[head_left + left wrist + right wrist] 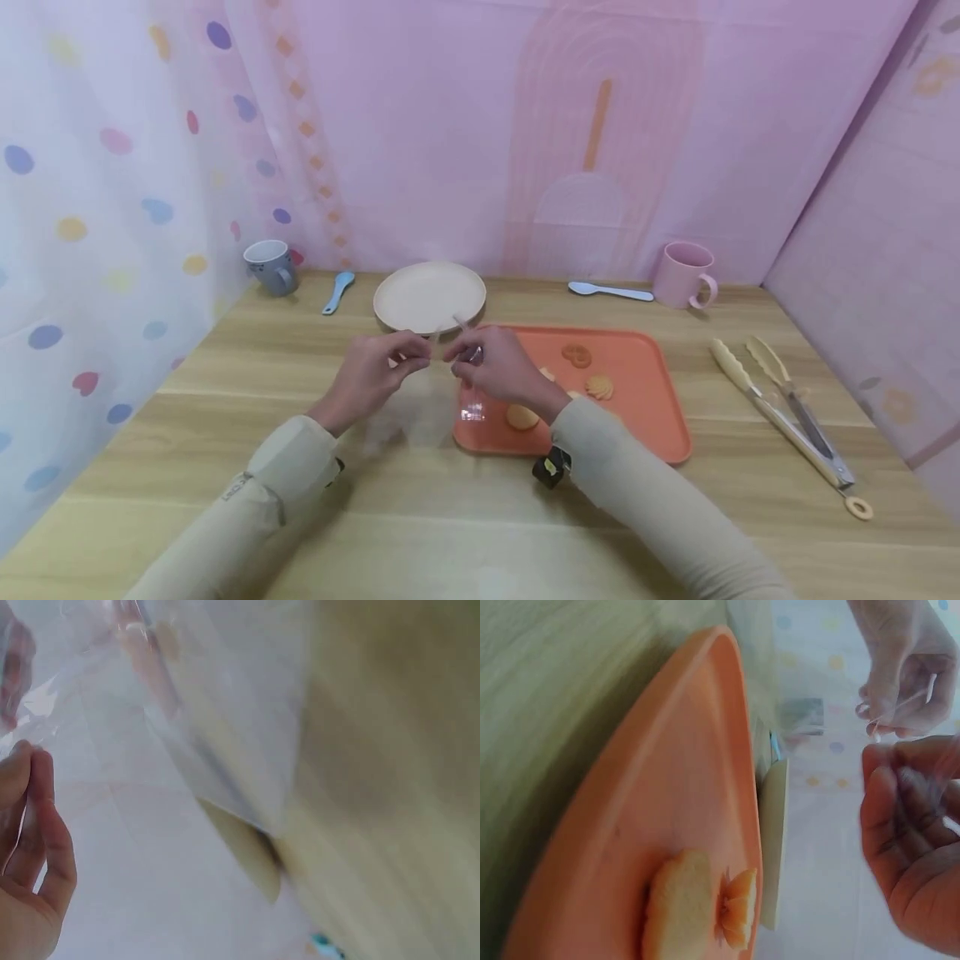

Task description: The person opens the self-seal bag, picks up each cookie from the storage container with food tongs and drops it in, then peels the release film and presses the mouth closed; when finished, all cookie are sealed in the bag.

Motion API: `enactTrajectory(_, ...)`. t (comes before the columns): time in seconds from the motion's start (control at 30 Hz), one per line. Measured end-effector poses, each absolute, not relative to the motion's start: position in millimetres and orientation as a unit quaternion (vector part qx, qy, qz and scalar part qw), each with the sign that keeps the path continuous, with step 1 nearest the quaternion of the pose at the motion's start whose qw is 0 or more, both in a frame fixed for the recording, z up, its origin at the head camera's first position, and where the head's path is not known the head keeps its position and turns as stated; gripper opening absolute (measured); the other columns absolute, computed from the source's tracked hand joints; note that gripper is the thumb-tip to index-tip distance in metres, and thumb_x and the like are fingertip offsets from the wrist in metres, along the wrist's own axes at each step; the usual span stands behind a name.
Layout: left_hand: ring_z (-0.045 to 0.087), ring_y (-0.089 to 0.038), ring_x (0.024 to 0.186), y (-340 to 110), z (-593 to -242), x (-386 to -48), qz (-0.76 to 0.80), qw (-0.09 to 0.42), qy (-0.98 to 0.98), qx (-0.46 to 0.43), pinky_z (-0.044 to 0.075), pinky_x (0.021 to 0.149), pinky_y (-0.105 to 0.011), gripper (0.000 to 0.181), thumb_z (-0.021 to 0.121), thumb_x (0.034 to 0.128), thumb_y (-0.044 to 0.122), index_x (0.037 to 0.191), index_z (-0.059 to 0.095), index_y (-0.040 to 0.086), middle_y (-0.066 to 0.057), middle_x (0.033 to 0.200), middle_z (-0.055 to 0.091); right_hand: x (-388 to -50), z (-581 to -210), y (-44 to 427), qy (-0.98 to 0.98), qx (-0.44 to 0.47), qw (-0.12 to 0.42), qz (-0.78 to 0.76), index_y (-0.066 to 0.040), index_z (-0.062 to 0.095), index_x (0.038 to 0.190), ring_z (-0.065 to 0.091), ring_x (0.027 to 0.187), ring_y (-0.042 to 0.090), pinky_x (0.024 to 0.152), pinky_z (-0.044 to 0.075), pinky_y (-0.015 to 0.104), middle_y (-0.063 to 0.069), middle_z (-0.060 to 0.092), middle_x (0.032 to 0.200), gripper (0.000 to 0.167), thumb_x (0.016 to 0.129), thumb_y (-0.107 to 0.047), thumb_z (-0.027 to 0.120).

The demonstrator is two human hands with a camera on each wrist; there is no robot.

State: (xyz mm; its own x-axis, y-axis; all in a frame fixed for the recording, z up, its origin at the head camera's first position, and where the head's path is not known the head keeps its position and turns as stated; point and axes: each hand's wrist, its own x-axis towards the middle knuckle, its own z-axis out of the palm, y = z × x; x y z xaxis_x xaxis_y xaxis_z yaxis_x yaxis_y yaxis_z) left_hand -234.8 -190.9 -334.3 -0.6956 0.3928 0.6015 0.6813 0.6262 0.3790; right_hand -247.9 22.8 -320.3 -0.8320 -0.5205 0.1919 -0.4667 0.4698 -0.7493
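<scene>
Clear plastic bag (232,697) hangs btwn the two hands, above worktop (420,533), near L edge of orange tray (648,367); film's see-through, so its full outline is hard to make out. L hand (375,371): thumb & fingertips nearly together, pinching bag. R hand (504,362): fingers curled, pinching it too. R hand & sleeve (637,475) hide part of tray, so cookie total unclear: 3 plain (pretzel-shaped cookie (577,356), swirled cookie (599,387), round cookie (522,418)), others just bits. Also 1 plate (430,297), 2 mugs (gray-blue mug (273,271), pink mug (678,279)), 2 spoons (611,291), 1 pr tongs (810,421). Both forearms cut off at bottom.
</scene>
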Motion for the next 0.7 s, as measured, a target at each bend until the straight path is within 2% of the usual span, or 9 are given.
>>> enactTrajectory(0.1, 0.074, -0.016, 0.073, -193.3, -328.8, -235.6, -0.269, 0.239, -0.873, -0.329, 0.060, 0.067, -0.031, 0.011, 0.080, 0.0817, 0.001, 0.090, 0.074, 0.006, -0.006, 0.084, 0.078, -249.6, -319.6, 23.8, 0.878, -0.301, 0.015, -0.373, -0.004, 0.076, 0.102, 0.064, 0.071, 0.013, 0.061, 0.050, 0.020, 0.008, 0.072, 0.092, 0.017, 0.091, 0.000, 0.063)
enactTrajectory(0.17, 0.074, -0.015, 0.074, -193.6, -324.0, -236.5, -0.253, 0.229, -0.875, -0.342, 0.060, 0.067, -0.031, 0.013, 0.080, 0.0811, 0.000, 0.090, 0.073, 0.007, -0.005, 0.085, 0.077, -250.9, -319.2, 24.7, 0.892, -0.308, 0.003, -0.332, -0.007, 0.077, 0.100, 0.056, 0.066, 0.007, 0.058, 0.044, 0.017, 0.002, 0.069, 0.085, 0.021, 0.090, 0.001, 0.061)
enactTrajectory(0.27, 0.073, -0.014, 0.077, -193.5, -318.4, -237.9, -0.243, 0.216, -0.878, -0.352, 0.060, 0.069, -0.030, 0.015, 0.078, 0.0819, -0.002, 0.091, 0.074, 0.009, -0.002, 0.087, 0.076, -250.9, -318.6, 24.5, 0.896, -0.310, 0.021, -0.316, -0.010, 0.077, 0.107, 0.042, 0.055, 0.006, 0.051, 0.034, 0.018, -0.001, 0.058, 0.067, 0.031, 0.088, 0.004, 0.056)
enactTrajectory(0.3, 0.073, -0.014, 0.078, -193.4, -317.1, -238.3, -0.242, 0.215, -0.878, -0.353, 0.060, 0.069, -0.030, 0.015, 0.078, 0.0825, -0.002, 0.091, 0.074, 0.009, -0.001, 0.087, 0.076, -250.8, -318.3, 24.1, 0.895, -0.308, 0.032, -0.319, -0.011, 0.076, 0.111, 0.040, 0.054, 0.006, 0.051, 0.033, 0.019, -0.002, 0.056, 0.067, 0.032, 0.089, 0.002, 0.056)
enactTrajectory(0.4, 0.072, -0.013, 0.080, -192.3, -315.5, -239.8, -0.248, 0.217, -0.875, -0.354, 0.060, 0.070, -0.029, 0.014, 0.076, 0.0845, -0.002, 0.093, 0.075, 0.009, 0.000, 0.089, 0.077, -250.1, -316.6, 23.5, 0.888, -0.298, 0.061, -0.345, -0.017, 0.074, 0.118, 0.050, 0.061, 0.006, 0.054, 0.041, 0.019, -0.004, 0.065, 0.076, 0.030, 0.093, -0.006, 0.061)
enactTrajectory(0.5, 0.073, -0.014, 0.081, -190.7, -315.2, -240.0, -0.265, 0.224, -0.868, -0.355, 0.061, 0.071, -0.030, 0.012, 0.075, 0.0864, 0.000, 0.095, 0.076, 0.007, -0.002, 0.092, 0.077, -250.5, -314.8, 23.0, 0.887, -0.303, 0.050, -0.345, -0.015, 0.076, 0.112, 0.061, 0.078, 0.008, 0.064, 0.050, 0.021, -0.005, 0.075, 0.098, 0.021, 0.095, -0.012, 0.065)
enactTrajectory(0.53, 0.072, -0.015, 0.081, -190.2, -315.3, -239.9, -0.274, 0.227, -0.865, -0.354, 0.061, 0.072, -0.031, 0.011, 0.075, 0.0870, 0.000, 0.096, 0.075, 0.006, -0.003, 0.093, 0.077, -250.8, -314.5, 22.9, 0.889, -0.308, 0.041, -0.338, -0.013, 0.077, 0.109, 0.062, 0.079, 0.010, 0.065, 0.050, 0.022, -0.003, 0.076, 0.099, 0.019, 0.094, -0.011, 0.066)
enactTrajectory(0.63, 0.072, -0.016, 0.082, -190.1, -314.9, -239.5, -0.296, 0.240, -0.858, -0.345, 0.060, 0.072, -0.032, 0.013, 0.074, 0.0875, -0.001, 0.099, 0.075, 0.004, -0.006, 0.094, 0.077, -251.9, -314.4, 22.6, 0.901, -0.324, 0.014, -0.289, -0.007, 0.078, 0.103, 0.060, 0.073, 0.011, 0.062, 0.047, 0.020, 0.003, 0.072, 0.085, 0.021, 0.088, -0.001, 0.065)
enactTrajectory(0.7, 0.071, -0.016, 0.081, -190.8, -314.6, -239.7, -0.303, 0.248, -0.855, -0.339, 0.060, 0.070, -0.031, 0.014, 0.074, 0.0871, -0.002, 0.100, 0.074, 0.003, -0.007, 0.094, 0.077, -252.5, -314.9, 22.4, 0.906, -0.325, 0.016, -0.270, -0.007, 0.077, 0.108, 0.055, 0.067, 0.009, 0.058, 0.043, 0.019, 0.002, 0.067, 0.076, 0.029, 0.084, 0.004, 0.063)
